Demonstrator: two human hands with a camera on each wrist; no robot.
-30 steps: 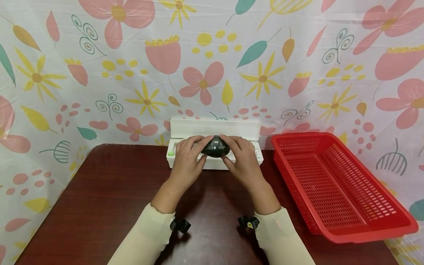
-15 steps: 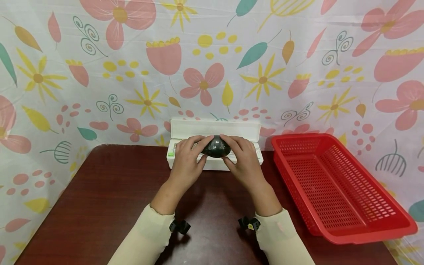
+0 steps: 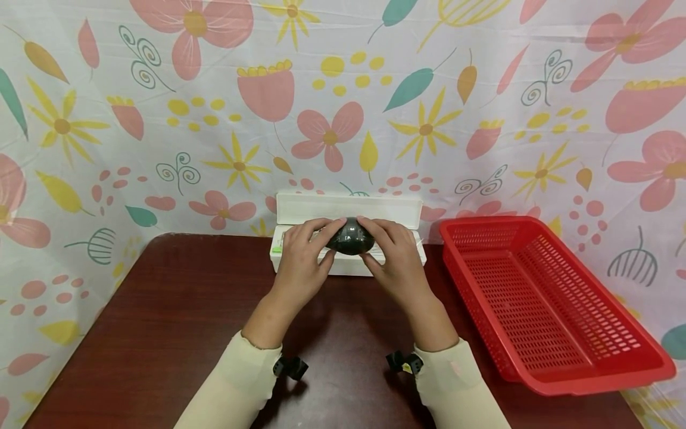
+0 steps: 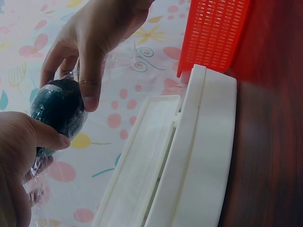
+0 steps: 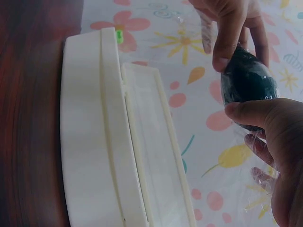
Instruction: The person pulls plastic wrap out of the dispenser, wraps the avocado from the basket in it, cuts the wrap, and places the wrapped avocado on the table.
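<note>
Barely anything has moved since half a second ago: both hands keep nearly the same place, and the glossy, dark green-black oval object wrapped in clear plastic film (image 3: 351,237) sits between them much as before. Its left end is pinched by the left hand (image 3: 301,256), thumb on the near side and fingers reaching over the far side. Opposite, the right hand (image 3: 398,253) pinches the right end in the same way. Both wrist views show the object held up, apart from the long white plastic box (image 3: 345,267), with loose, crinkled clear film (image 4: 77,124) around it and the fingers.

From the head view, the object appears in front of the box's middle. The box stands at the far edge of the dark reddish-brown wooden table (image 3: 161,322), its flat white lid (image 3: 348,210) raised at the back and a small bright green tab (image 3: 276,250) at its left end. To the right lies a red rectangular plastic basket with perforated sides (image 3: 527,310). Pale cream sleeves (image 3: 230,381) cover both forearms, and behind everything hangs a white cloth printed with pink, yellow and teal flowers and leaves (image 3: 343,71).
</note>
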